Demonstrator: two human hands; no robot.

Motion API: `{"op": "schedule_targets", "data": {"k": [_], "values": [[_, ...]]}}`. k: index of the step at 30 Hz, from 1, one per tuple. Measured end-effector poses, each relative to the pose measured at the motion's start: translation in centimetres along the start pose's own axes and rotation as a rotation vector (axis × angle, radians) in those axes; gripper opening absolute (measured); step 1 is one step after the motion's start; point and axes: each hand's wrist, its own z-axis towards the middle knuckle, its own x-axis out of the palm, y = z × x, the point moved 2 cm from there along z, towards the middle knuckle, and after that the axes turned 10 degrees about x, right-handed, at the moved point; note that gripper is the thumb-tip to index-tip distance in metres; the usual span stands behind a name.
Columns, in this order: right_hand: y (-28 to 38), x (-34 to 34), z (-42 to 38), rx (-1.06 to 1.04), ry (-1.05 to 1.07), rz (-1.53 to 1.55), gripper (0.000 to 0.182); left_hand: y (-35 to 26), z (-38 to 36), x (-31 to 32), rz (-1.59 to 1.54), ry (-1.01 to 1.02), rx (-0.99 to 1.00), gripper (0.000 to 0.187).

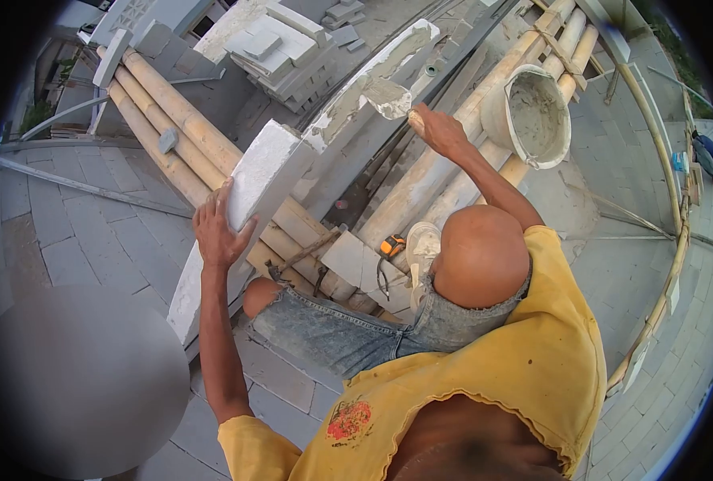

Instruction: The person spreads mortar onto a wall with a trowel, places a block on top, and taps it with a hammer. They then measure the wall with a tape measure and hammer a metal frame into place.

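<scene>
My left hand [221, 228] lies with fingers spread on the near end of a white block [266, 164] set on the wall. My right hand [443, 133] is closed around the handle end of a trowel, its blade mostly hidden under a lump of wet mortar [386, 98]. That lump is over the wall top, where a rough strip of mortar [339, 112] runs away from the white block. Right of my right hand stands a pale bucket [496, 115] with grey mortar inside, up against bamboo poles [420, 192].
An orange and black tape measure [391, 245] lies near my shoe [423, 255]. Stacked light blocks [284, 60] stand beyond the wall. More bamboo poles [181, 128] cross at the left, with a small grey chunk [167, 141] on them. A blurred grey disc covers the lower left.
</scene>
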Motion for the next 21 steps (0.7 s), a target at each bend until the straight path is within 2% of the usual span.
{"op": "schedule_targets", "data": {"k": [1, 4, 7, 10, 13, 16, 19, 21], "values": [[-0.7, -0.5, 1.4, 0.045, -0.022, 0.006, 0.039, 0.1, -0.1, 0.0, -0.003, -0.002, 0.005, 0.091], [-1.5, -0.1, 3.3, 0.263, -0.118, 0.346, 0.042, 0.3, -0.3, 0.1, -0.002, -0.008, 0.007, 0.091], [0.5, 0.9, 0.2, 0.375, 0.146, 0.66, 0.043, 0.2, -0.3, 0.3, 0.002, -0.02, 0.025, 0.091], [1.9, 5.1, -3.2, 0.335, 0.174, 0.707, 0.043, 0.0, -0.1, 0.0, -0.007, -0.019, 0.019, 0.091], [2.0, 8.2, -4.4, 0.124, -0.081, 0.558, 0.044, 0.2, -0.1, 0.0, -0.021, -0.012, 0.019, 0.091], [0.8, 9.2, -3.5, 0.218, 0.091, 0.344, 0.045, -0.2, -0.5, 0.7, -0.022, -0.004, 0.02, 0.09], [0.0, 9.5, -8.0, 0.281, 0.151, 0.43, 0.047, 0.4, -0.2, 0.0, 0.019, -0.03, 0.025, 0.09], [0.1, 6.9, -9.9, 0.36, 0.17, 0.42, 0.045, 0.0, 0.5, 0.2, 0.0, -0.043, 0.024, 0.089]]}}
